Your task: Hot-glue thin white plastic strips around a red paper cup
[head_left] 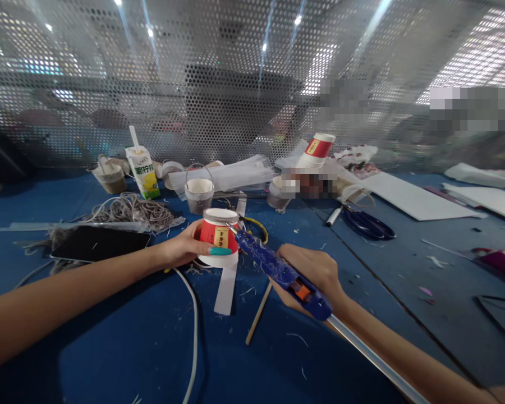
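Note:
My left hand [187, 247] is wrapped round a red and white paper cup [210, 231], its thumb with a long teal nail lying across the front. The cup is upside down or cut short; I cannot tell which. In my right hand [311, 266] is a blue hot glue gun [273, 261], with a long clear glue stick [374, 359] running out of its back. Its metal nozzle meets the grey upper edge of the cup. Beneath lie a white paper strip [226, 292] and a thin wooden stick [258, 314].
Grey yarn [130, 210] and a black phone [101, 244] lie at left. Behind are a juice carton [143, 174] and a small handled bucket [199, 196]. Scissors [368, 223], a marker [333, 216] and white board [421, 196] lie right. A white cable [194, 325] crosses the front.

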### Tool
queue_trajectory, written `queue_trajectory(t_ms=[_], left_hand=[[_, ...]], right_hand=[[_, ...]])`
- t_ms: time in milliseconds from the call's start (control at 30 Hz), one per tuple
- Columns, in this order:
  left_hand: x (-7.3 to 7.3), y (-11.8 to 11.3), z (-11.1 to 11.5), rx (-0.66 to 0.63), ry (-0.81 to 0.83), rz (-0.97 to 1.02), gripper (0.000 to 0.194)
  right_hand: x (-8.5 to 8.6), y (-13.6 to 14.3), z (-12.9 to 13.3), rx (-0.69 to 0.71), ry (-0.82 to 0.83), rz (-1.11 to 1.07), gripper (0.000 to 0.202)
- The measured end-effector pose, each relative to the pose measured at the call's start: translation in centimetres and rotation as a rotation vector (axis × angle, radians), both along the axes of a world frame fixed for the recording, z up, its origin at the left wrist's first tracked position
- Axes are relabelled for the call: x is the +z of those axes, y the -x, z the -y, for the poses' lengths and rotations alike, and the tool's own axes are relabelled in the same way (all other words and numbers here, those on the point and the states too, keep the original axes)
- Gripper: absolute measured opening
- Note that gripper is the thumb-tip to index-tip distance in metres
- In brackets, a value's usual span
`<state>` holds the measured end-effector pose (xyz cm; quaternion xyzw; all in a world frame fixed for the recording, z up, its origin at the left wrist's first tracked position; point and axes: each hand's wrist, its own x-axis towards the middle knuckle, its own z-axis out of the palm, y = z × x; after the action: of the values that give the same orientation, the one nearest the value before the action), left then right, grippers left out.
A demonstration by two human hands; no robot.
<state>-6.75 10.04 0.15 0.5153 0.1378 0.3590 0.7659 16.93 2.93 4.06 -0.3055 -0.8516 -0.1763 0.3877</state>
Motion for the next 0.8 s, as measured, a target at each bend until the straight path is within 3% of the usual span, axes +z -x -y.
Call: queue_trajectory(t_ms=[400,800], left_hand=[[0.08,0.18,-0.05,-0.044,0.02,0.032,0.047],[0.2,0.07,0.09,0.002,0.007,-0.03,0.048]], right_hand=[[-0.05,-0.21,-0.01,-0.029,-0.016,0.021,0.016],[-0.29,-0.36,-0.1,-0.048,-0.024,0.025,0.016]])
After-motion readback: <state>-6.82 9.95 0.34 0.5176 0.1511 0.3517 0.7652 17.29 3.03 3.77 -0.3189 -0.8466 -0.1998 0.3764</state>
